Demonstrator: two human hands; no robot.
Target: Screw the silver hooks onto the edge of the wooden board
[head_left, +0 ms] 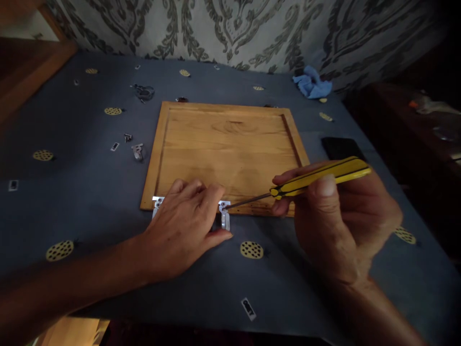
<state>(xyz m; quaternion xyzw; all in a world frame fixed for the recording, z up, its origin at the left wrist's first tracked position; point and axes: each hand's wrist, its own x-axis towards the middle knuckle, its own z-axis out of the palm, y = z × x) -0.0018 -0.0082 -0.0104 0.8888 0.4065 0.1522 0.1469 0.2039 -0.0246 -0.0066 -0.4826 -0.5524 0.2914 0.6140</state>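
A metal hinge [225,221] sits at the wooden panel [223,149]'s near edge. The right hand [345,226] clamps a screwdriver [320,178], tip at the hinge; whether the left hand [183,221] grips, I cannot tell. Screw-turning, seemingly; it calls for a seated tip.

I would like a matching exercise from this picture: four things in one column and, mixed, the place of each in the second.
Things
1. Wooden panel
2. Screwdriver
3. Crumpled cloth
4. Loose metal fitting

Places
A. Near the patterned wall, toward the table's right side
B. Lying flat, with the left hand across its near edge
C. On the table covering, beside the panel's left edge
D. Held in the right hand

Right pairs: 1-B, 2-D, 3-A, 4-C
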